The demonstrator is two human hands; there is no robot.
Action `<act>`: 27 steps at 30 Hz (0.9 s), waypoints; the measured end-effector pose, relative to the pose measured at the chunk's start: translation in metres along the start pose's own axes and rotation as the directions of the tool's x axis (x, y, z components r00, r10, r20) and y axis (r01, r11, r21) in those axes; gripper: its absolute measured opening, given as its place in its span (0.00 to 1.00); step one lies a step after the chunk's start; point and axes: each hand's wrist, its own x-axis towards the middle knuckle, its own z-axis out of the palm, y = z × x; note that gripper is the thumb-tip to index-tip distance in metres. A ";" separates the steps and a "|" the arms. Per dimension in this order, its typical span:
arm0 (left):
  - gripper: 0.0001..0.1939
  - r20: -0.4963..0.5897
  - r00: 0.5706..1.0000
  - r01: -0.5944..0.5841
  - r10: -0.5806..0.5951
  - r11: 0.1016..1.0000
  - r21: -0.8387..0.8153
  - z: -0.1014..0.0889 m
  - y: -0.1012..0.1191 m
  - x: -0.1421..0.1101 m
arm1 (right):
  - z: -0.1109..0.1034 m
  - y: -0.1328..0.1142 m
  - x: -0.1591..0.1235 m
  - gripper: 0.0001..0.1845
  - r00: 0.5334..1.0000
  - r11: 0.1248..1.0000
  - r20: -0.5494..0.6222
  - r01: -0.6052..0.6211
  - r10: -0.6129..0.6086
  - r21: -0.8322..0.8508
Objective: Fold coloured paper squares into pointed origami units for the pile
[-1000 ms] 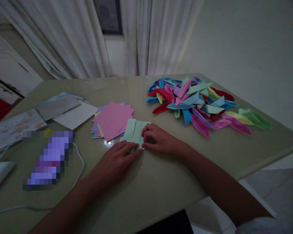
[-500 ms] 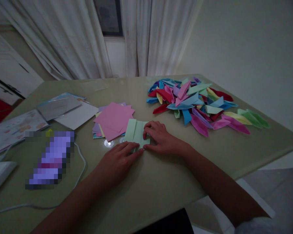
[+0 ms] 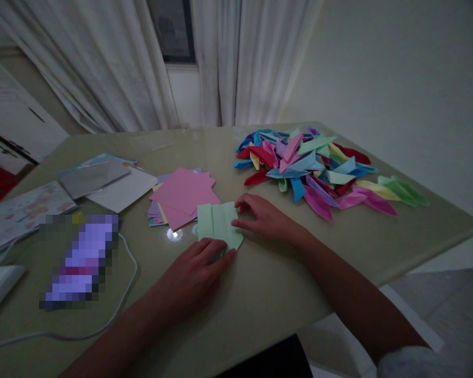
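Observation:
A light green sheet of folding paper (image 3: 219, 223) lies on the table in front of me, with lengthwise creases and a folded strip. Its near right corner is slanted inward. My left hand (image 3: 199, 262) holds it down at the near edge, the thumb reaching to that corner and the fingers resting on top. At the far right corner, my right hand (image 3: 260, 215) has thumb and forefinger curled against the paper's edge. Part of the near edge is hidden under the left fingers.
A stack of coloured square sheets (image 3: 183, 194), pink on top, lies just beyond the green paper. A large heap of folded coloured paper pieces (image 3: 303, 163) sits at the back right. Leftward are a blurred phone (image 3: 82, 257), a white cable (image 3: 132, 262) and flat packets (image 3: 96, 178).
The green paper now lies slightly nearer to me, and its slanted near right corner has come into view. My right hand has moved up from the near corner to the far right one.

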 end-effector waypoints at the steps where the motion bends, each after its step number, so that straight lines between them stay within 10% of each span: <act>1: 0.29 0.017 1.000 -0.003 0.004 0.999 -0.046 0.000 0.005 0.000 | 0.002 -0.001 0.001 0.23 1.000 1.000 0.008 -0.006 0.006 0.025; 6: 0.24 0.009 1.000 0.029 -0.027 0.957 -0.288 0.000 0.012 -0.001 | 0.009 -0.004 0.001 0.32 0.998 0.998 0.052 0.014 -0.018 0.064; 12: 0.20 -0.140 0.977 0.155 -0.162 0.986 -0.064 0.003 -0.023 0.000 | 0.011 -0.007 -0.003 0.32 0.994 0.996 0.069 0.079 -0.081 0.029; 27: 0.21 -0.036 0.988 0.149 -0.151 0.987 -0.055 -0.003 -0.022 -0.003 | 0.025 -0.014 -0.001 0.10 0.996 0.957 0.014 -0.086 0.085 0.278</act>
